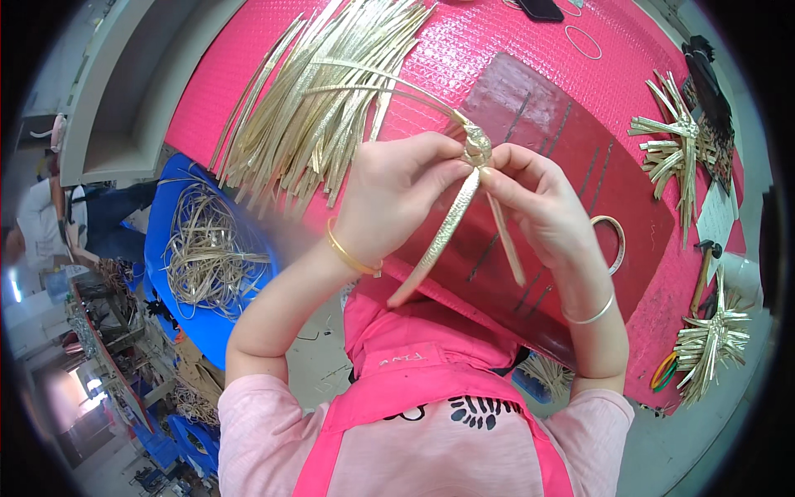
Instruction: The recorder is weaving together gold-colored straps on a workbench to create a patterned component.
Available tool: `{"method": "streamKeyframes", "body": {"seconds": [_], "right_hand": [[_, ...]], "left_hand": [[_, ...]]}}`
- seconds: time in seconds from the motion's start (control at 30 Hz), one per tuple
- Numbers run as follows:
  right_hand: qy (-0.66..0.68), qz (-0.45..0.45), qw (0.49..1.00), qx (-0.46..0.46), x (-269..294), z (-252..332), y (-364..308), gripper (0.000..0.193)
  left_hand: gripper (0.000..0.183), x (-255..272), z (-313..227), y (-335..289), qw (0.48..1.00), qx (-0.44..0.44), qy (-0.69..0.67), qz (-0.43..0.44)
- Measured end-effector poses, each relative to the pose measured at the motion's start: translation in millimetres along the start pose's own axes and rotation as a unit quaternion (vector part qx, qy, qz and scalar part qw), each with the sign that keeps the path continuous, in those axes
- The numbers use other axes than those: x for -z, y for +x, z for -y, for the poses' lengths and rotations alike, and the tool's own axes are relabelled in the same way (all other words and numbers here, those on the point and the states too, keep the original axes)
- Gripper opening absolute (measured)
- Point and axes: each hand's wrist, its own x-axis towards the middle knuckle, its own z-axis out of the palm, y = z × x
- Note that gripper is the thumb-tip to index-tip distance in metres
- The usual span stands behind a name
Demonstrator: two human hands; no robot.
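Observation:
A knot of flat gold strips [477, 142] is held up between my two hands over a dark red board [571, 124]. My left hand [385, 195] pinches the knot's left side with thumb and forefinger. From the right, my right hand [542, 203] grips its lower part between thumb and fingertips. Two long strip ends reach up and left across a pile of loose gold strips [306, 108]. Below the knot hang a wider end and a narrower one, spread apart. How the strips cross inside the knot is partly hidden by my fingers.
A blue lined container [161, 224] with tangled strips stands left of the pink-covered table [447, 41]. Bundled gold strips [681, 137] lie at the right, with another bundle [714, 338] nearer. A hammer [705, 269] and a ring-shaped tape roll [617, 248] are there too.

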Motion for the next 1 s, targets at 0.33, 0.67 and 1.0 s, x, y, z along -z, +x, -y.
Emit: {"method": "streamKeyframes", "body": {"seconds": [0.33, 0.67, 1.0], "right_hand": [[-0.142, -0.114, 0.954, 0.238, -17, -26, 0, 0.027], [-0.009, -0.008, 1.000, -0.005, -11, -16, -17, 0.016], [-0.281, -0.112, 0.935, 0.184, -3, -31, 7, 0.016]], "left_hand": [[0.023, -9, -8, -18, 0.897, 0.232, -0.376, 0.002], [0.014, 3, 5, -24, 0.870, 0.321, -0.366, 0.072], [0.016, -17, 15, -31, 0.896, 0.318, -0.307, 0.048]]}}
